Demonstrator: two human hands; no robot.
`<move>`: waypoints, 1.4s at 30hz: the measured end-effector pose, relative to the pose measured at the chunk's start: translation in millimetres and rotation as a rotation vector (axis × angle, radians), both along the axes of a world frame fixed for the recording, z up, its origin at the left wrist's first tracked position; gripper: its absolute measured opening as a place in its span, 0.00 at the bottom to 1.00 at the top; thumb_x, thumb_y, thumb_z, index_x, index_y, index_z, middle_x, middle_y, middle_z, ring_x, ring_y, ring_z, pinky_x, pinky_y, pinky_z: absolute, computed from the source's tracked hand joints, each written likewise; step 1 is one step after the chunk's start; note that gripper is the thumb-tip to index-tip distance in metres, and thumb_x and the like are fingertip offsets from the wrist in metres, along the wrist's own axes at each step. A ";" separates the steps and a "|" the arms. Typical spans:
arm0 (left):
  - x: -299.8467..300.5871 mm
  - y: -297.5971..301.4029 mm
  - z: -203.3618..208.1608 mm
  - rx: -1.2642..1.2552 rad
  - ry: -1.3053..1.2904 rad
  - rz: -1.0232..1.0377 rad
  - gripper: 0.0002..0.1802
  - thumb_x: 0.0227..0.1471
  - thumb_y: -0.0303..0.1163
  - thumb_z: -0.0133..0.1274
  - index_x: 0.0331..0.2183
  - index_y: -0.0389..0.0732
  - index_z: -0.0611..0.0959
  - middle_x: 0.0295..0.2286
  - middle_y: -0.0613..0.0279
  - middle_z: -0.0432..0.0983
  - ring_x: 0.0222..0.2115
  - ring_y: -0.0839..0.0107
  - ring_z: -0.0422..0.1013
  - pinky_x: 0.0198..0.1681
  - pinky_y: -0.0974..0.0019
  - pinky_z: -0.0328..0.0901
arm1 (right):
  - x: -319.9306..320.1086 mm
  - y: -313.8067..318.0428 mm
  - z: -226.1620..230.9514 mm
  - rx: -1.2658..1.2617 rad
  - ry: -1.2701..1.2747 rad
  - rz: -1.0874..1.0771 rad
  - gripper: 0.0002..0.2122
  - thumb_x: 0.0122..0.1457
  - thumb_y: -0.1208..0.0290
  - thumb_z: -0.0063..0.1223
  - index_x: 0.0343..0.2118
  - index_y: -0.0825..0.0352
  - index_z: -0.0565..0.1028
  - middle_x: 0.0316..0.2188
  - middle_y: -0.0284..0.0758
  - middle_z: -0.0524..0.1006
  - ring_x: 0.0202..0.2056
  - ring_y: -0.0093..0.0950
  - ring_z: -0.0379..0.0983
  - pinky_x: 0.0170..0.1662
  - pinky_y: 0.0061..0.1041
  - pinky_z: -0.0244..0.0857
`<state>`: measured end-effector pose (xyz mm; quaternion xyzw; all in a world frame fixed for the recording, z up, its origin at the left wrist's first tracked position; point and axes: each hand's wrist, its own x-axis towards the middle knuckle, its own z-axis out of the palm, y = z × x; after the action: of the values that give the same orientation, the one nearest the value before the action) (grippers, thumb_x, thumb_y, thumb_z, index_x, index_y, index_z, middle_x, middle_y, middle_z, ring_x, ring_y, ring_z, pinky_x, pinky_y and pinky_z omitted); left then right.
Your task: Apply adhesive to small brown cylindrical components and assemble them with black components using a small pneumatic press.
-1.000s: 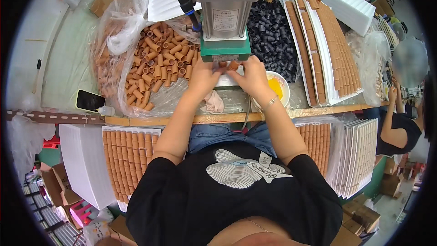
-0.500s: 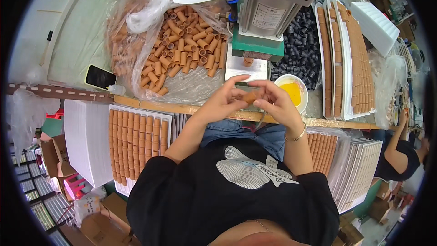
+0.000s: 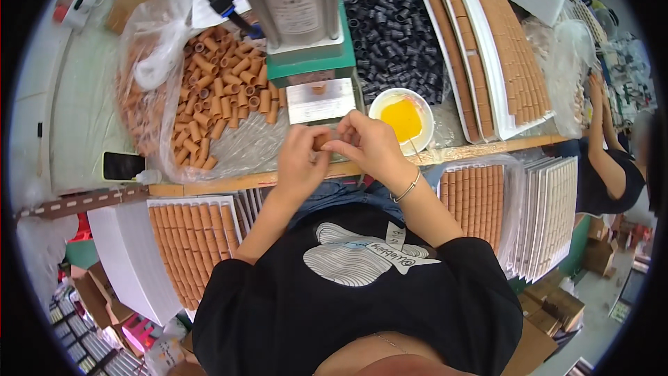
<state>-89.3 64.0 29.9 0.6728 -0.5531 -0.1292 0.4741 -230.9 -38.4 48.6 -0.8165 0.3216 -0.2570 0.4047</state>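
Note:
Both hands meet in front of the press, just above the bench's front edge. Between the fingertips of my left hand (image 3: 300,160) is a short brown tube (image 3: 321,141), mostly covered by the fingers. My right hand (image 3: 374,145) pinches at the tube's right side, thumb and forefinger closed. Beyond the hands stands a press (image 3: 298,17) with a green base block over a metal plate (image 3: 321,103). A small brown piece (image 3: 318,87) shows under its head. Right of the hands is a white bowl (image 3: 424,141) of yellow paste (image 3: 400,120), a thin stick at its rim.
A plastic bag (image 3: 154,73) and loose brown tubes (image 3: 223,87) lie left of the press. Black plastic rings (image 3: 393,31) are heaped right of it, beside trays of brown tubes (image 3: 511,49). A phone (image 3: 124,166) lies far left. Another person (image 3: 612,167) works at far right.
The whole view has shifted, so the bench and press appear farther left. Both hands remain together before the press, still holding the brown tube, with the fingers turned a little differently.

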 end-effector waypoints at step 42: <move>-1.8 -35.3 -5.8 0.123 0.985 -0.202 0.12 0.51 0.28 0.59 0.39 0.36 0.78 0.35 0.59 0.77 0.29 0.80 0.71 0.29 0.78 0.65 | -53.5 -18.5 8.4 0.590 -0.417 0.028 0.03 0.58 0.75 0.56 0.33 0.68 0.74 0.30 0.23 0.71 0.30 0.11 0.65 0.34 0.12 0.60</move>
<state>-91.0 28.7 24.0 0.5018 -0.3174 -0.5087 0.6234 -284.5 -56.9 56.9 -0.5990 0.2814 -0.3085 0.6833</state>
